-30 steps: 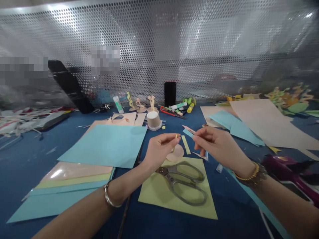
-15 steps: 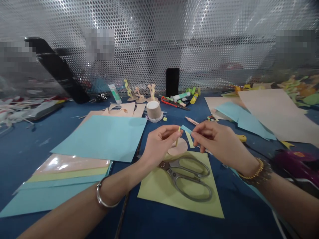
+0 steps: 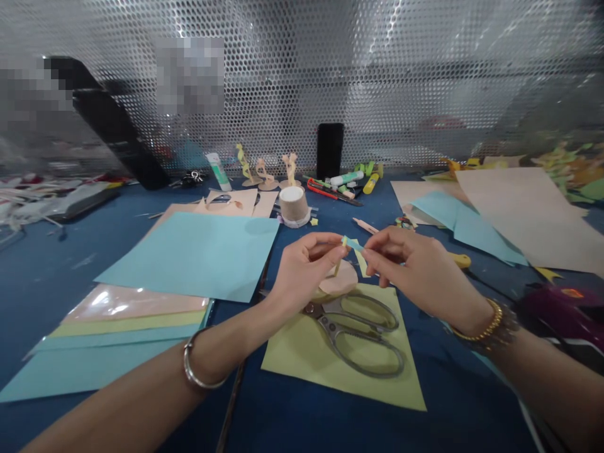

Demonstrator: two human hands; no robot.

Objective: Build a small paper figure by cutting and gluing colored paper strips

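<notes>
My left hand (image 3: 311, 261) pinches the top of a narrow yellow paper strip (image 3: 336, 268), which stands up from a round beige paper disc (image 3: 343, 280). Between the thumb and fingers of my right hand (image 3: 409, 267) is a small blue paper strip (image 3: 355, 243). Its left end meets the top of the yellow strip at my left fingertips; whether the two are stuck together I cannot tell. Below my hands, large grey-handled scissors (image 3: 361, 336) lie on a yellow paper sheet (image 3: 302, 371). Another pale yellow strip (image 3: 362, 261) is partly hidden behind my right fingers.
Blue sheets (image 3: 198, 251) and a plastic sleeve of coloured paper (image 3: 136, 299) lie at left. A tape roll (image 3: 293, 204), small paper sculptures (image 3: 264, 173), a glue stick (image 3: 219, 171) and an upright phone (image 3: 329, 151) stand behind. A purple glue gun (image 3: 561, 311) lies at right.
The blue strip in my right hand has moved slightly left and now meets the yellow strip's top. My left hand keeps its pinch. The view has shifted a little.
</notes>
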